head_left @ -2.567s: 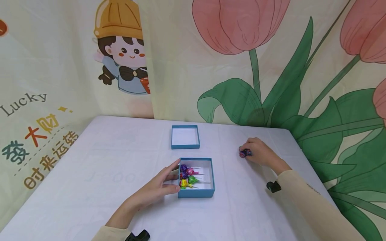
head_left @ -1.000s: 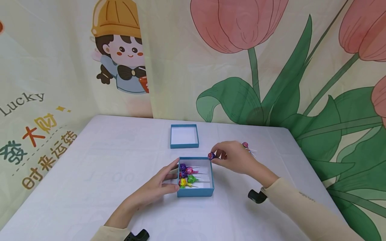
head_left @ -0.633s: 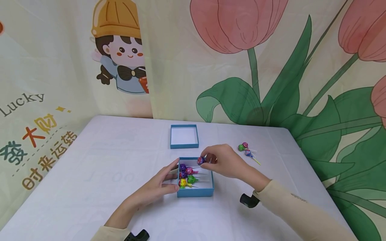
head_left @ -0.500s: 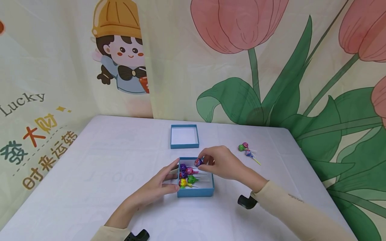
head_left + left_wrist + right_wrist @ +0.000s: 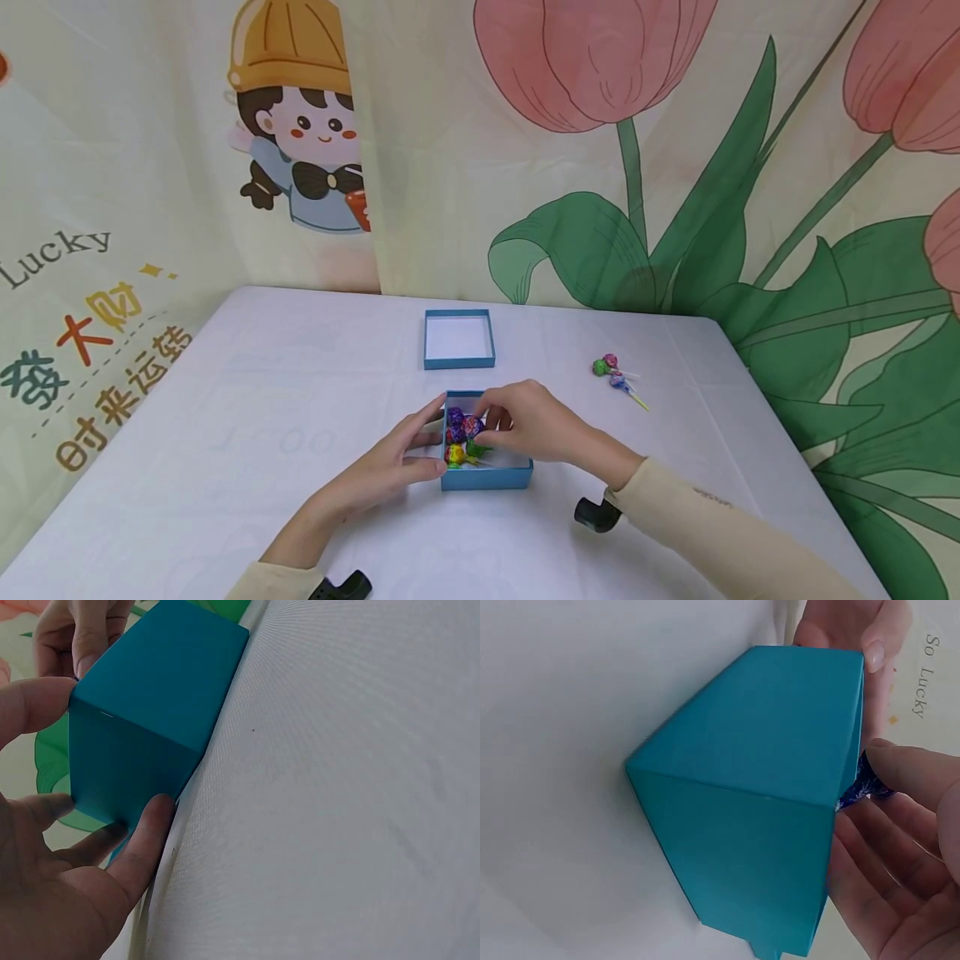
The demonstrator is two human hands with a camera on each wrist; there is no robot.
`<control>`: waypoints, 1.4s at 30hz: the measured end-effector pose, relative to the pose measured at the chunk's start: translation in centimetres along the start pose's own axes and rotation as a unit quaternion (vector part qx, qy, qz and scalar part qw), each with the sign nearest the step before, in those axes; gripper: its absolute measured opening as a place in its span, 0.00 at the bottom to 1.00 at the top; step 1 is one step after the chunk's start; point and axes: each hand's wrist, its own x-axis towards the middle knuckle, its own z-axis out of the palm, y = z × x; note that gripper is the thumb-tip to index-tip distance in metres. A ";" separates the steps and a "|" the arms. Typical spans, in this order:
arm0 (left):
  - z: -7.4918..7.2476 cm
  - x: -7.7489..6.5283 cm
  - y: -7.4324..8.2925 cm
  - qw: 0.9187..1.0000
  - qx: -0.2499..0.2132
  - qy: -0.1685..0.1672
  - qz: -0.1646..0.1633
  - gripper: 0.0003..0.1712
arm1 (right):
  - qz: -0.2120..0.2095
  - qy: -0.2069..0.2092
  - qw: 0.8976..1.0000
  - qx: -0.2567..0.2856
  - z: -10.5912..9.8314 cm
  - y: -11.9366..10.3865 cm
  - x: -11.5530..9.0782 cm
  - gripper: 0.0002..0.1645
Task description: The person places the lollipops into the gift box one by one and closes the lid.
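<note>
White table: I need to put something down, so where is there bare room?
The white table is bare left of the left hand, between the blue lid and the loose lollipops, and right of those lollipops. Crowded: the blue box, with lollipops inside and the right hand holding another lollipop at its opening.

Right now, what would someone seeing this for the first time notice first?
Probably the huge pink tulips on the backdrop behind the table, with a cartoon figure in a yellow-orange hat to their left. Next, perhaps, the blue box on the table: the right hand holds a dark lollipop at its open top, and the left hand touches the box's left side.
</note>
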 end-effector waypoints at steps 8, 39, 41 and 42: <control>-0.1 0.1 -0.2 1.000 0.002 -0.005 0.008 0.51 | 0.010 -0.030 0.999 -0.001 0.9 0.3 0.1 0.12; -0.1 -0.1 -0.1 1.000 -0.006 -0.010 0.011 0.50 | 0.012 -0.095 0.993 -0.065 2.8 -0.1 1.5 0.10; -0.1 -0.1 0.0 1.000 -0.006 -0.010 0.011 0.51 | 0.010 -0.091 0.993 -0.072 2.9 0.0 1.6 0.11; -0.1 -0.1 0.0 1.000 -0.006 -0.010 0.011 0.51 | 0.010 -0.091 0.993 -0.074 2.9 0.0 1.6 0.11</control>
